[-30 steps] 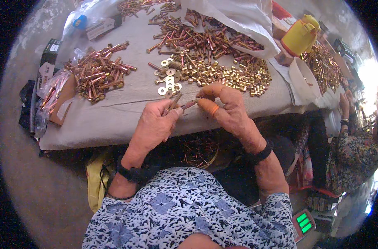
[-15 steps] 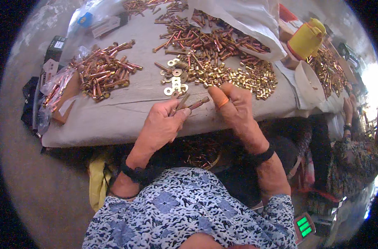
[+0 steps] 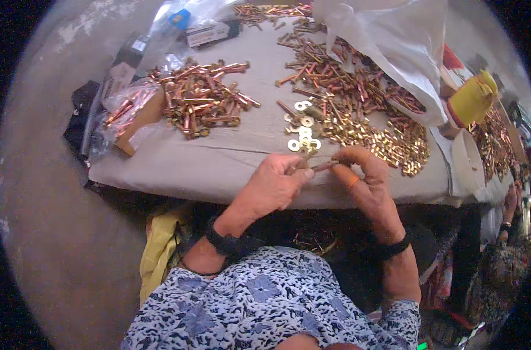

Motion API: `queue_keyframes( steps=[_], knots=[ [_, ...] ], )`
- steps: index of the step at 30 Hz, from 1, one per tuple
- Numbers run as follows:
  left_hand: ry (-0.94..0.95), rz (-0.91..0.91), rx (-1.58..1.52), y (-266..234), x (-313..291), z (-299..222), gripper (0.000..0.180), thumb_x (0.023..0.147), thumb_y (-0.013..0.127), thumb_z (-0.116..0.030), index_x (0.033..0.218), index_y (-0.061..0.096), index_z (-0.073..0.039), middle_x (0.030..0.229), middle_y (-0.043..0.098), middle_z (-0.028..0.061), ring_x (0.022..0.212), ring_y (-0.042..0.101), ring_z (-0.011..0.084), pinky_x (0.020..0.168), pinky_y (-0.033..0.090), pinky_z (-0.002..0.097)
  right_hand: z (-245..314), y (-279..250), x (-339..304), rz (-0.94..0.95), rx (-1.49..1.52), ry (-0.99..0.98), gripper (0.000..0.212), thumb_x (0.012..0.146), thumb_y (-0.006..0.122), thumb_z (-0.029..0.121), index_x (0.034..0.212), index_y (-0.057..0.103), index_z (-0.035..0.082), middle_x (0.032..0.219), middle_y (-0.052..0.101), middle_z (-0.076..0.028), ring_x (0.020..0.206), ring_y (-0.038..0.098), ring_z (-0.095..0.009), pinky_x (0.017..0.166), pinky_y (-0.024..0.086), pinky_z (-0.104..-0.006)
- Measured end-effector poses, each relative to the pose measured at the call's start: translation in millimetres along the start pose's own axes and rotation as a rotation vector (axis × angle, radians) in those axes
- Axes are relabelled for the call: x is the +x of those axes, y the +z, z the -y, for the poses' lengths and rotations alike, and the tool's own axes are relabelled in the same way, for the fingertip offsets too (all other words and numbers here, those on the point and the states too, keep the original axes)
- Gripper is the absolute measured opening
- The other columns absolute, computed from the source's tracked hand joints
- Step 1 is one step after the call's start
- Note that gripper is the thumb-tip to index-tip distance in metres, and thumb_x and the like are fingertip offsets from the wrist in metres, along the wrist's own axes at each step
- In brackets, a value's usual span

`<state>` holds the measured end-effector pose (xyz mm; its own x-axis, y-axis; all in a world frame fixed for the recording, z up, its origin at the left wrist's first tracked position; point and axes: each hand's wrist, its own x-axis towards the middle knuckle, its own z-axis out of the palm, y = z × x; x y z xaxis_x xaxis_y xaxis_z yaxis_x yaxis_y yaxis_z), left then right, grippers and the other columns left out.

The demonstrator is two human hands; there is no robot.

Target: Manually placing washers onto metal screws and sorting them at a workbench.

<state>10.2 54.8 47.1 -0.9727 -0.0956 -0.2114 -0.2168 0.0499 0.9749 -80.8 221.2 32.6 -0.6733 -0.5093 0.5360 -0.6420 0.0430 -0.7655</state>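
Observation:
Over the table's near edge, my left hand (image 3: 275, 185) is closed around a few brass-coloured bolts. One bolt (image 3: 322, 167) sticks out to the right from between its thumb and fingers. At that bolt's free end, the thumb and forefinger of my right hand (image 3: 367, 181) come together; whatever lies between them is hidden. An orange band circles the right thumb. Just beyond my hands lie flat washers (image 3: 293, 145), some overlapping. A wide heap of short gold nuts or sleeves (image 3: 402, 153) spreads behind my right hand.
Finished-looking bolts are piled at left (image 3: 204, 102), beside an open cardboard box (image 3: 138, 125) with a plastic bag. More bolts (image 3: 318, 70) spill from a white sack (image 3: 388, 52) at the back. A yellow jug (image 3: 472, 100) and white tub (image 3: 468, 154) stand right, near another person's arm (image 3: 509, 207).
My right fingers have closed in on the end of the bolt held in my left hand. The whole view has shifted, so the table's contents appear farther right.

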Motion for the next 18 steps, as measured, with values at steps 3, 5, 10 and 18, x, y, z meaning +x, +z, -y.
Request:
queue_keyframes(
  steps=[3, 5, 10, 18],
  knots=[
    [0.011, 0.028, 0.008, -3, 0, 3, 0.019, 0.086, 0.056, -0.022, 0.077, 0.055, -0.005, 0.055, 0.047, -0.0032, 0.040, 0.039, 0.0042, 0.035, 0.029, 0.0211, -5, -11, -1, 0.115, 0.003, 0.334, 0.016, 0.079, 0.063, 0.016, 0.085, 0.061, 0.002, 0.068, 0.057, -0.004, 0.067, 0.053, -0.013, 0.061, 0.044, -0.0270],
    [0.025, 0.017, 0.023, -4, 0, -1, 0.019, 0.086, 0.055, -0.022, 0.077, 0.055, -0.005, 0.055, 0.047, -0.0031, 0.040, 0.039, 0.0041, 0.035, 0.029, 0.0211, -3, -7, -3, 0.054, 0.057, 0.372, 0.014, 0.080, 0.062, 0.016, 0.085, 0.060, 0.003, 0.064, 0.054, -0.001, 0.065, 0.052, -0.010, 0.058, 0.043, -0.0254],
    [-0.025, 0.012, -0.032, -4, 1, 0, 0.017, 0.086, 0.053, -0.016, 0.075, 0.054, -0.003, 0.053, 0.046, -0.0019, 0.038, 0.039, 0.0045, 0.034, 0.029, 0.0218, 7, 7, 9, 0.040, -0.012, -0.009, 0.018, 0.083, 0.058, 0.019, 0.077, 0.061, 0.002, 0.060, 0.052, -0.006, 0.055, 0.049, -0.013, 0.050, 0.040, -0.0288],
    [0.221, -0.467, -0.081, -56, 3, -37, 0.022, 0.085, 0.058, -0.022, 0.099, 0.060, -0.005, 0.057, 0.045, -0.0047, 0.039, 0.035, 0.0015, 0.033, 0.026, 0.0181, 6, 6, 20, 0.013, -0.031, 0.238, 0.028, 0.087, 0.054, 0.026, 0.075, 0.058, 0.001, 0.061, 0.055, -0.005, 0.056, 0.049, -0.011, 0.050, 0.040, -0.0286]
  ],
)
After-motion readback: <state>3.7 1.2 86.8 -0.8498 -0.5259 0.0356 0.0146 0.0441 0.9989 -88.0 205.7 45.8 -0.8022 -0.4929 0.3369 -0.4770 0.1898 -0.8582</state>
